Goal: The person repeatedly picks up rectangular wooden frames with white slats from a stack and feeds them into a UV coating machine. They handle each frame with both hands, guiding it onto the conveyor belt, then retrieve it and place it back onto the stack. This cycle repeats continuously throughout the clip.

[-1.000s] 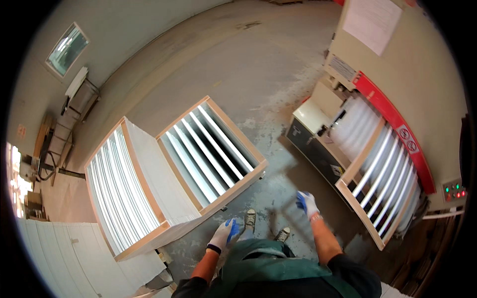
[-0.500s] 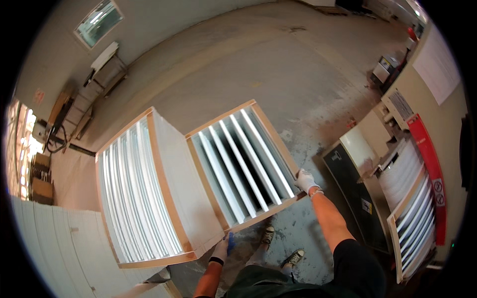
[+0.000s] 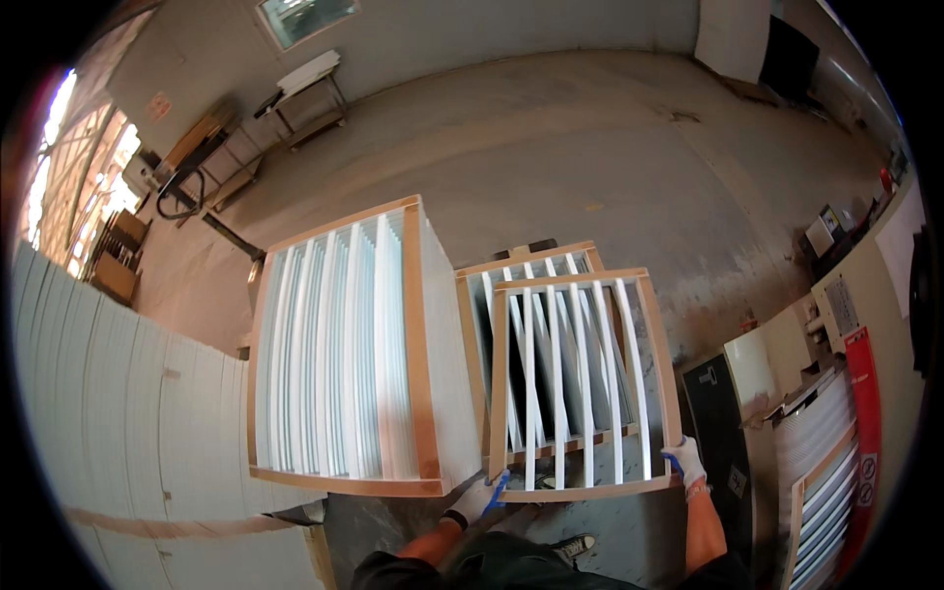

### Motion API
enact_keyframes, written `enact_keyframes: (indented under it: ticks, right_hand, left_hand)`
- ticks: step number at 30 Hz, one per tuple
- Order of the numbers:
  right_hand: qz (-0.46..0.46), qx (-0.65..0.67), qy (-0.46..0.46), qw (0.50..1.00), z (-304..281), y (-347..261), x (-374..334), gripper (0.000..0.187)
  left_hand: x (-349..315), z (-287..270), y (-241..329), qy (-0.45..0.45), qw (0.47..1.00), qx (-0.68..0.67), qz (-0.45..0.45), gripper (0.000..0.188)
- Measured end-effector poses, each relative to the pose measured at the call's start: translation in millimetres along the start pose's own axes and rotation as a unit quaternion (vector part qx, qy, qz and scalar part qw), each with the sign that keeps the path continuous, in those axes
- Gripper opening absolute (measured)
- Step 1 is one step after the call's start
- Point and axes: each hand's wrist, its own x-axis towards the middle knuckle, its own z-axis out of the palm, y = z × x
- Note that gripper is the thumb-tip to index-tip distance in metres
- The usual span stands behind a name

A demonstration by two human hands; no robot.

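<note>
Between my hands is a slatted frame [image 3: 588,489] with brown edges and white slats, tilted toward me. My left hand [image 3: 477,499], in a white and blue glove, grips its near left corner. At the near right corner, my right hand [image 3: 685,458] is closed on the frame's side in a matching glove. Behind and partly beneath it shows another slatted frame [image 3: 526,259], seen through the gaps between the slats. To the left, close by my left hand, stands a tall stack of similar frames [image 3: 425,393] with white sides.
Long rows of white panels [image 3: 118,383] fill the left side. On the right are a dark-sided cabinet [image 3: 723,423], more slatted frames [image 3: 821,506] and a red strip [image 3: 860,413]. A cart [image 3: 310,93] stands by the far wall.
The slatted frame in my hands now sits apart from the one behind it, raised and shifted toward me. My view has turned, so the surroundings sit differently.
</note>
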Motion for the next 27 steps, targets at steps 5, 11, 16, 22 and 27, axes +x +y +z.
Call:
enact_keyframes:
  ticks: [5,11,16,22,27]
  right_hand:
    - [-0.094,-0.054,0.066,0.992,-34.8,-38.9,-97.4,0.023]
    - [-0.091,0.001,0.154,0.984,-69.5,-47.0,-234.5,0.019]
    - [-0.061,0.106,0.241,0.963,-82.1,-28.6,-351.0,0.015]
    - [-0.092,0.129,0.375,0.913,-69.7,23.4,-436.1,0.017]
    - [-0.038,0.164,0.420,0.892,-54.2,56.7,-445.5,0.023]
  left_hand:
    - [-52.0,-12.6,61.4,-0.012,0.998,-0.056,0.021,0.048]
    - [-102.6,-3.4,134.6,-0.004,0.997,-0.070,0.009,0.065]
    - [-112.8,23.1,167.5,0.029,0.994,0.009,0.106,0.058]
    - [-109.2,53.7,215.3,0.057,0.978,0.079,0.183,0.044]
    - [-99.1,59.0,239.1,0.018,0.951,0.066,0.302,0.039]
